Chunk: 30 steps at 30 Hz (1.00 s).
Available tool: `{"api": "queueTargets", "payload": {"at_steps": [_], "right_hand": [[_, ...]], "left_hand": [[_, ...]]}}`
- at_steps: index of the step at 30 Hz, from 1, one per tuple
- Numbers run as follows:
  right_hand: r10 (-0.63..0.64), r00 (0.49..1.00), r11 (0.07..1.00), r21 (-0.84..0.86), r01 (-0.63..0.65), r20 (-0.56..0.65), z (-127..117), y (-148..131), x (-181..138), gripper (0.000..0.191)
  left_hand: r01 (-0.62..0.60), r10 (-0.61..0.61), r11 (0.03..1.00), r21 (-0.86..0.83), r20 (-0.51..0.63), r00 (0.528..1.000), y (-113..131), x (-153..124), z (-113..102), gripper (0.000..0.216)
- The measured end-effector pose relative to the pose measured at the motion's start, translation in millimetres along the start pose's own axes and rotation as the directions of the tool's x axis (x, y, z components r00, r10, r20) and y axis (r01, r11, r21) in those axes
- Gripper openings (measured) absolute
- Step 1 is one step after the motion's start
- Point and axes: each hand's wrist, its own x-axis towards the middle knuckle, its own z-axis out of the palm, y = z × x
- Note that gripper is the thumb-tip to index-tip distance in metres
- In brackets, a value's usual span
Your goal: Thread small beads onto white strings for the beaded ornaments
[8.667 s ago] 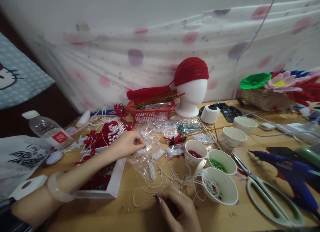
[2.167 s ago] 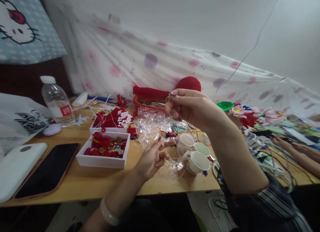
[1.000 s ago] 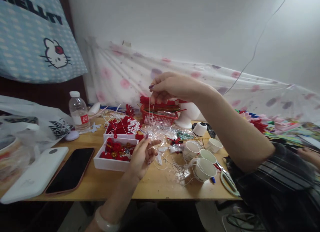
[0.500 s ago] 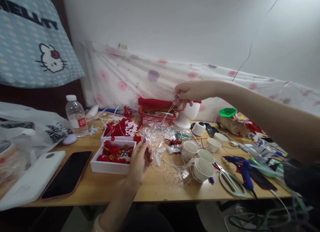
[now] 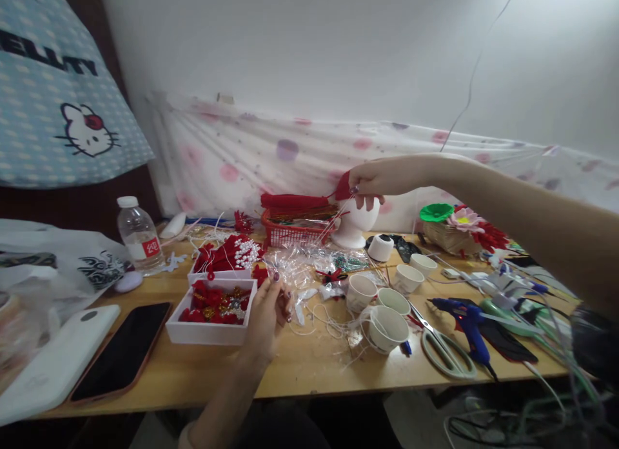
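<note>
My right hand (image 5: 370, 181) is raised over the back of the table, its fingers closed on thin white string (image 5: 342, 210). The strands slant down and left from its fingertips toward my left hand, passing in front of a red basket (image 5: 300, 233). My left hand (image 5: 267, 310) is low beside a white box (image 5: 210, 333) of red and gold ornaments, thumb and fingers pinched together. What lies in that pinch is too small to make out. Behind my right hand is a white stand (image 5: 351, 229) with something red at its top.
Paper cups (image 5: 388, 329), scissors (image 5: 447, 352) and a blue glue gun (image 5: 467, 323) lie to the right. Crumpled clear plastic (image 5: 294, 265) is in the middle. At left are a phone (image 5: 123, 352), a white power bank (image 5: 62, 365) and a water bottle (image 5: 141, 239).
My right hand has moved slightly right, with the string still in its fingers. My left hand stays nearly in place, pinched. The whole view has shifted a little.
</note>
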Motion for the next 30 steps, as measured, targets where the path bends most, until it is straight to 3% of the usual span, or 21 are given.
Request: {"api": "queueTargets", "payload": {"at_steps": [4, 16, 24, 27, 30], "right_hand": [[-0.005, 1.000, 1.000, 0.006, 0.005, 0.006, 0, 11, -1, 0.023], [-0.034, 0.999, 0.996, 0.085, 0.033, 0.007, 4, 20, -4, 0.012], [-0.090, 0.996, 0.962, 0.259, 0.086, 0.003, 62, 25, -18, 0.011], [-0.099, 0.985, 0.917, 0.371, 0.144, -0.138, 88, 15, -23, 0.018], [-0.066, 0.929, 0.813, 0.520, 0.261, -0.364, 115, -9, -31, 0.015]], "left_hand": [[0.004, -0.004, 1.000, 0.010, 0.008, 1.000, -1, 0, 2, 0.050], [-0.033, 0.031, 0.997, 0.064, 0.045, 0.999, 1, 1, 6, 0.047], [-0.210, 0.156, 0.946, 0.247, 0.220, 0.963, 57, 19, 20, 0.038], [-0.268, 0.139, 0.884, 0.383, 0.334, 0.932, 79, 24, 31, 0.033], [-0.325, 0.110, 0.809, 0.489, 0.418, 0.902, 90, 21, 42, 0.027]]}}
